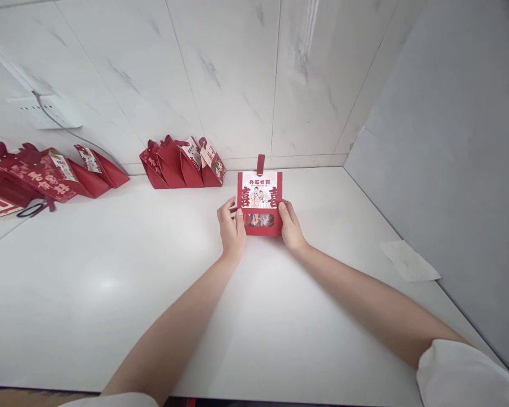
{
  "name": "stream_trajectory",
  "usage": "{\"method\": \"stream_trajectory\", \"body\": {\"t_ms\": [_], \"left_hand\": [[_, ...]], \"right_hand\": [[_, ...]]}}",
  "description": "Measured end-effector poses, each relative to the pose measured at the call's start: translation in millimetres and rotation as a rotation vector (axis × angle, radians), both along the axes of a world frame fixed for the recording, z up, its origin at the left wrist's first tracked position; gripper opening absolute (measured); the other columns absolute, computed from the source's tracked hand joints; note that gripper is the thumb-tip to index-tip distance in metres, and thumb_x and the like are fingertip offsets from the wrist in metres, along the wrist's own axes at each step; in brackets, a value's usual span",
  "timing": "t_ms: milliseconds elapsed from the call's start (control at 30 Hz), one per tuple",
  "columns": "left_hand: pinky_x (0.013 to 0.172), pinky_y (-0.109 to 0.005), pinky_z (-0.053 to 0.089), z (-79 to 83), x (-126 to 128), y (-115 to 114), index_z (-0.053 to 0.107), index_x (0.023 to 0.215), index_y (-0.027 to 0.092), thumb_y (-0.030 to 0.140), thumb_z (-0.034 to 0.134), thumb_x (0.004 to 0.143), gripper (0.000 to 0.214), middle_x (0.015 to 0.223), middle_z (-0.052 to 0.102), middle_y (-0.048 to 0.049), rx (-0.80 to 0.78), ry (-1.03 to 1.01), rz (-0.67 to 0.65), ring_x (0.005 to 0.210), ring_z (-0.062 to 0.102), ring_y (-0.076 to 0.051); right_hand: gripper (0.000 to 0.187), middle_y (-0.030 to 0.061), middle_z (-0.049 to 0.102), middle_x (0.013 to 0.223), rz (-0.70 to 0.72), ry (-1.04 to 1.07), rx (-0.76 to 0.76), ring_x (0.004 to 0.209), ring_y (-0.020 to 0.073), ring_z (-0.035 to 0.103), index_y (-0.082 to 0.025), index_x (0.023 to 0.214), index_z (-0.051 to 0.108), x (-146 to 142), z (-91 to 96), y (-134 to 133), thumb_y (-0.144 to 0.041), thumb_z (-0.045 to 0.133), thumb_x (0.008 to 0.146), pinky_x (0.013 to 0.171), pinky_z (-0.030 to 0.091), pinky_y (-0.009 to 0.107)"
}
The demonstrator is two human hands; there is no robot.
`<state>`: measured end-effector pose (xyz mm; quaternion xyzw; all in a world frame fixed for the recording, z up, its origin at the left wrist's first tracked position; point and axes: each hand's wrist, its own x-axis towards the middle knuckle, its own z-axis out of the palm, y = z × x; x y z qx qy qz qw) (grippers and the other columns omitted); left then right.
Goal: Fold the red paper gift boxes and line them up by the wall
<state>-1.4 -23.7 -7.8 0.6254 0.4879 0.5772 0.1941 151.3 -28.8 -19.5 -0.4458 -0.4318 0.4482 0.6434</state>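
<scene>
Squarely in the middle of the white tabletop [110, 282], a red paper gift box with a white illustrated front panel and a small clear window [260, 203] stands upright, held between both hands. The left hand [232, 226] is closed on the box's left edge, thumb on the front face and fingers curled behind it; the right hand [291, 226] grips the right edge the same way, thumb lying along the lower front corner. A short red tab [261, 164] sticks up from the top of the box. Behind and to the left, near the marble-patterned wall tiles [237, 73], a row of folded red paper boxes with tags [182, 163] leans together, well apart from the held box. Farther left lies a looser heap of the same red boxes [46, 175], below a white wall socket with a grey cable [57, 113]. To the right, a white scrap of paper [409, 261] rests on the table close to the grey side panel [458, 169]. White sleeves show at the bottom edge.
</scene>
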Motion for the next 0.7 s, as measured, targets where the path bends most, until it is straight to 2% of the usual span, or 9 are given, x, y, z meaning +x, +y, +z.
{"method": "stream_trajectory", "body": {"t_ms": [67,133,233,300,367,500,567,700], "left_hand": [[0.108,-0.041,0.038,-1.7,-1,1,0.055,0.123,0.020,0.048,0.030,0.099,0.045,0.131,0.050,-0.0140,0.009,0.145,0.032,0.124,0.048,-0.024],[0.112,-0.045,0.033,-3.2,-1,1,0.053,0.129,0.019,0.048,0.027,0.099,0.050,0.140,0.045,-0.0150,-0.025,0.260,0.052,0.131,0.043,-0.027],[0.112,-0.052,0.030,-3.7,1,-3,0.026,0.150,0.016,0.051,0.029,0.097,0.064,0.154,0.027,-0.0181,-0.094,0.343,0.088,0.141,0.031,-0.033],[0.111,-0.056,0.029,-2.4,3,-7,0.012,0.154,0.014,0.056,0.032,0.095,0.076,0.157,0.021,-0.0208,-0.144,0.387,0.088,0.143,0.027,-0.036],[0.110,-0.058,0.028,-0.5,5,-9,0.006,0.154,0.013,0.063,0.041,0.089,0.090,0.157,0.020,-0.0229,-0.192,0.451,0.045,0.142,0.026,-0.039],[0.110,-0.058,0.028,2.1,7,-10,0.001,0.154,0.011,0.071,0.065,0.068,0.123,0.154,0.025,-0.0263,-0.296,0.520,-0.012,0.139,0.032,-0.043],[0.111,-0.057,0.027,2.2,7,-9,-0.001,0.154,0.010,0.071,0.069,0.063,0.130,0.153,0.026,-0.0268,-0.333,0.512,-0.009,0.139,0.032,-0.043],[0.109,-0.056,0.030,0.0,5,-7,-0.003,0.154,0.014,0.070,0.071,0.062,0.131,0.150,0.031,-0.0245,-0.371,0.412,-0.033,0.136,0.036,-0.043]], "right_hand": [[0.050,0.0055,0.060,0.131,-0.005,-0.021,0.004,0.120,0.0233,0.058,-0.026,0.123,0.051,0,0.6,-2,-0.062,0.046,0.090,0.100,0.049,0.040],[0.052,0.0071,0.057,0.136,-0.025,-0.091,0.036,0.124,0.0238,0.055,-0.025,0.128,0.047,0,2.3,-5,-0.061,0.045,0.091,0.102,0.048,0.040],[0.054,0.0089,0.053,0.140,-0.026,-0.209,0.136,0.126,0.0241,0.052,-0.025,0.134,0.042,-1,5.0,-9,-0.058,0.048,0.091,0.104,0.045,0.040],[0.055,0.0098,0.052,0.141,-0.011,-0.236,0.180,0.125,0.0241,0.053,-0.025,0.136,0.039,-1,5.3,-11,-0.055,0.050,0.091,0.104,0.045,0.041],[0.055,0.0102,0.051,0.140,-0.015,-0.233,0.188,0.124,0.0241,0.053,-0.025,0.137,0.038,0,4.3,-10,-0.054,0.050,0.092,0.104,0.045,0.042],[0.055,0.0107,0.050,0.141,-0.039,-0.222,0.182,0.126,0.0242,0.051,-0.025,0.137,0.036,1,1.8,-7,-0.054,0.050,0.092,0.106,0.043,0.043],[0.055,0.0107,0.050,0.141,-0.026,-0.240,0.187,0.127,0.0244,0.050,-0.025,0.137,0.036,1,1.6,-6,-0.053,0.052,0.091,0.108,0.042,0.044],[0.054,0.0100,0.050,0.141,0.034,-0.272,0.228,0.128,0.0245,0.049,-0.025,0.135,0.039,0,4.0,-9,-0.051,0.055,0.090,0.109,0.041,0.043]]}}
